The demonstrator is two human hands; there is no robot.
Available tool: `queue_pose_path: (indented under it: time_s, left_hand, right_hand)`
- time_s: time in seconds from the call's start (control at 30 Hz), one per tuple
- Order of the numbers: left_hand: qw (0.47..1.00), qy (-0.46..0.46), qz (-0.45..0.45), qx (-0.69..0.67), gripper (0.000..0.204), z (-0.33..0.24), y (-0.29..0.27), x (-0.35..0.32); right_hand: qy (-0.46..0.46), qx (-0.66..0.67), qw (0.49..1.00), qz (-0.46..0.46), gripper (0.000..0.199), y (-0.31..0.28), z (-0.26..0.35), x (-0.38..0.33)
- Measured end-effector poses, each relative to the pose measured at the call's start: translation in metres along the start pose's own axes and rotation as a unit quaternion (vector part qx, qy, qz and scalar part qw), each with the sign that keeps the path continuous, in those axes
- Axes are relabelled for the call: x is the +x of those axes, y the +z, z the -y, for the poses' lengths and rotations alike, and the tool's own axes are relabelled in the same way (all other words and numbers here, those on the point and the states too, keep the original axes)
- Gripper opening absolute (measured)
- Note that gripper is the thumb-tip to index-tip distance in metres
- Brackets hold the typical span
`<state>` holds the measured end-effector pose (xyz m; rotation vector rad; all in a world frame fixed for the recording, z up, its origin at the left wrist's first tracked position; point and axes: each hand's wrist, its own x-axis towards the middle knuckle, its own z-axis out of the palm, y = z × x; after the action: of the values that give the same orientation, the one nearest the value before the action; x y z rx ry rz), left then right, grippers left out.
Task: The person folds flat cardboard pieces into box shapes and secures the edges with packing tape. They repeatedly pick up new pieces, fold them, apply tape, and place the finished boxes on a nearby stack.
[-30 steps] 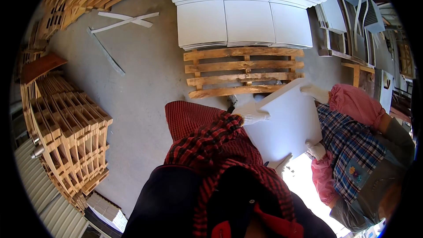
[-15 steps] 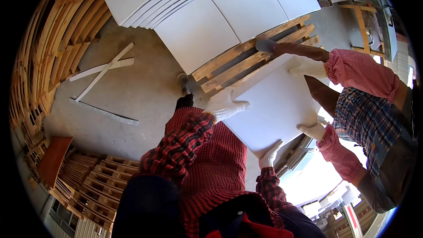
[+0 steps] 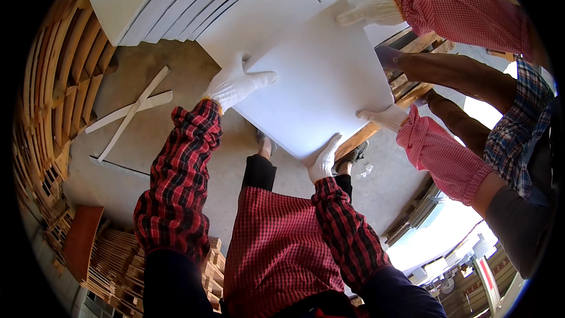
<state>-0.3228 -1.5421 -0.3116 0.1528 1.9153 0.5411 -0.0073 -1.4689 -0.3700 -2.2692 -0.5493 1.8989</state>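
A flat white panel (image 3: 318,76) is held in the air between me and a co-worker at the right. My left hand (image 3: 236,83), in a white knit glove, grips its left edge with the thumb lying over the top face. My right hand (image 3: 323,160), gloved likewise, is closed on the near edge, and its fingers under the panel are hidden. On the panel's right side are the co-worker's gloved hands, one at the far corner (image 3: 369,12) and one at the near right edge (image 3: 385,118). Beneath its far part lie more white panels (image 3: 259,23).
A stepped stack of white panels (image 3: 170,6) rises at the far left of a wooden pallet (image 3: 412,91). Piled pallets (image 3: 70,82) line the left side. Crossed pale strips (image 3: 134,106) lie on the concrete floor (image 3: 170,182). The co-worker's legs (image 3: 465,79) stand at the right.
The panel has moved forward and left, over the panels on the pallet. My arms have stretched forward with it, and the co-worker's hands have moved along on the other side.
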Motion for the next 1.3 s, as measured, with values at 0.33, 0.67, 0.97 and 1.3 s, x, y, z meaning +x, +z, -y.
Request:
queue_pose_path:
  time_s: [0.33,0.67,0.97,1.3]
  left_hand:
    - [0.963,0.167,-0.209,0.017,0.061,0.012,-0.021,-0.004]
    - [0.805,-0.056,-0.147,-0.572,0.073,0.091,0.124,0.017]
    - [0.756,-0.083,-0.137,-0.635,0.077,0.088,0.080,0.067]
    - [0.873,-0.084,-0.120,-0.465,0.087,0.093,0.023,0.081]
  right_hand:
    - [-0.080,-0.053,0.994,-0.050,0.095,0.050,-0.016,0.017]
    - [-0.032,0.002,0.991,0.133,0.061,0.045,0.065,0.012]
    - [-0.048,0.033,0.977,0.203,0.058,0.121,0.062,0.011]
    - [-0.087,-0.192,0.973,0.092,0.060,0.127,0.055,0.037]
